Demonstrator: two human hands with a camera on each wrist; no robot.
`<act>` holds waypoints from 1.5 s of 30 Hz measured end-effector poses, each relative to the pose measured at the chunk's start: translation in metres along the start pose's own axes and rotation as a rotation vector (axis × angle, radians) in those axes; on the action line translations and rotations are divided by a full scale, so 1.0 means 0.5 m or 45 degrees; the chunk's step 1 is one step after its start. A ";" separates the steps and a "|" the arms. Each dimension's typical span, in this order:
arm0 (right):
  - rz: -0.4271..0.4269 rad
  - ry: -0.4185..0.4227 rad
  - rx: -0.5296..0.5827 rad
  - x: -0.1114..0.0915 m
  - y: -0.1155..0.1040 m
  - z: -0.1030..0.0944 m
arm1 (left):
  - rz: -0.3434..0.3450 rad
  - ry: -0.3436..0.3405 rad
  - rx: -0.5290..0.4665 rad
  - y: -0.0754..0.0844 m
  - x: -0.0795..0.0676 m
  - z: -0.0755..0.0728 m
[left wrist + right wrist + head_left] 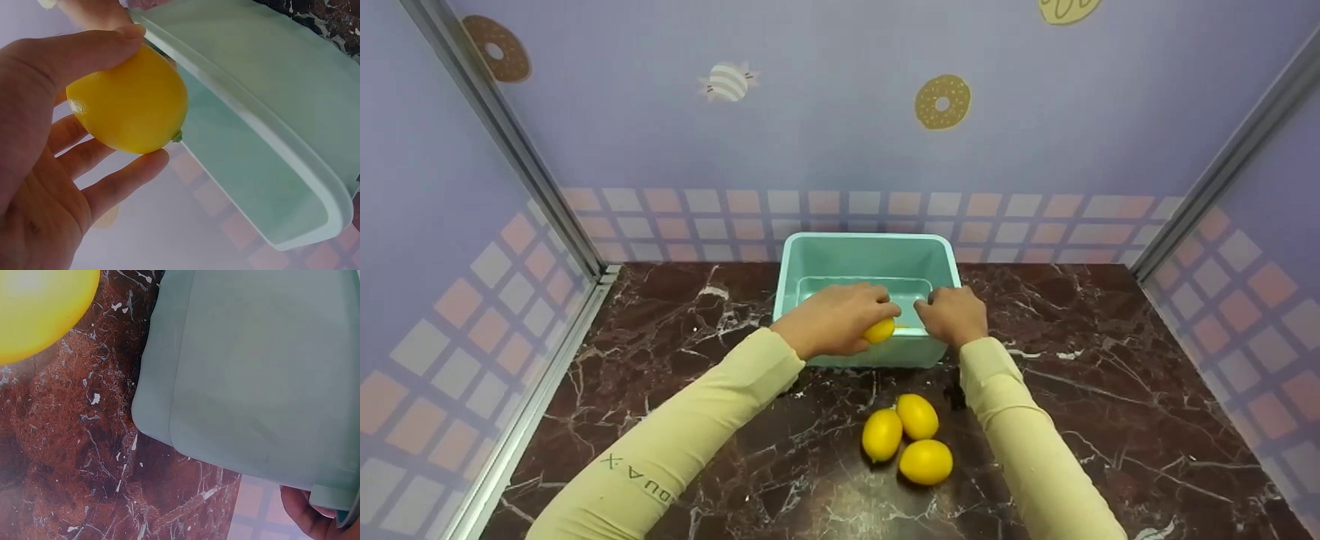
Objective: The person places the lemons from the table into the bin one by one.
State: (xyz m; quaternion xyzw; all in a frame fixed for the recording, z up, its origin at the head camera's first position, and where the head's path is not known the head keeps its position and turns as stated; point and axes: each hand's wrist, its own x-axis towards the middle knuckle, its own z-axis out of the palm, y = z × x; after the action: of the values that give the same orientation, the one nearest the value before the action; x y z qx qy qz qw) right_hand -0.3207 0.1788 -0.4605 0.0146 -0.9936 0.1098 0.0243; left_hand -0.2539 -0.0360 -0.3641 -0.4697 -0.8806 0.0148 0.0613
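My left hand (840, 319) holds a yellow lemon (129, 101) over the near rim of a mint-green plastic bin (870, 238). The thumb lies on one side of the lemon and the fingers on the other, its green stem tip pointing outward. At the bin's near right corner, my right hand (954, 315) grips the rim; in the right wrist view its curled fingers (304, 512) show at the edge. A sliver of yellow shows just behind the near rim, mostly hidden. Three more lemons lie close together on the table in front of the bin, one of them the nearest lemon (926, 462).
The bin stands on a dark red marbled tabletop (1080, 435), close to the back wall (825, 135) with its pink and white tile pattern. Side walls with metal frame posts (1185, 195) bound the table left and right.
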 end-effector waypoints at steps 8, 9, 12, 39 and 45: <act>-0.014 -0.004 0.001 -0.001 -0.001 -0.002 | -0.008 0.025 -0.011 -0.011 0.007 -0.001; -0.015 -0.003 0.001 -0.001 -0.001 -0.002 | -0.010 0.024 -0.015 -0.012 0.007 -0.001; -0.018 -0.006 -0.005 -0.001 0.000 -0.002 | -0.027 0.017 -0.027 -0.016 0.009 -0.002; -0.002 0.006 0.006 -0.001 0.001 0.003 | -0.129 -0.003 -0.048 -0.041 0.039 -0.012; 0.000 0.005 0.009 -0.003 -0.001 0.002 | -0.176 -0.017 -0.068 -0.052 0.046 -0.010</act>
State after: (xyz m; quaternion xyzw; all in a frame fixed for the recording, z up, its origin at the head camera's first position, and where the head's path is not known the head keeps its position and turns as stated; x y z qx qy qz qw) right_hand -0.3192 0.1784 -0.4614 0.0145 -0.9931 0.1135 0.0263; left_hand -0.2876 -0.0316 -0.3548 -0.4091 -0.9114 -0.0100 0.0439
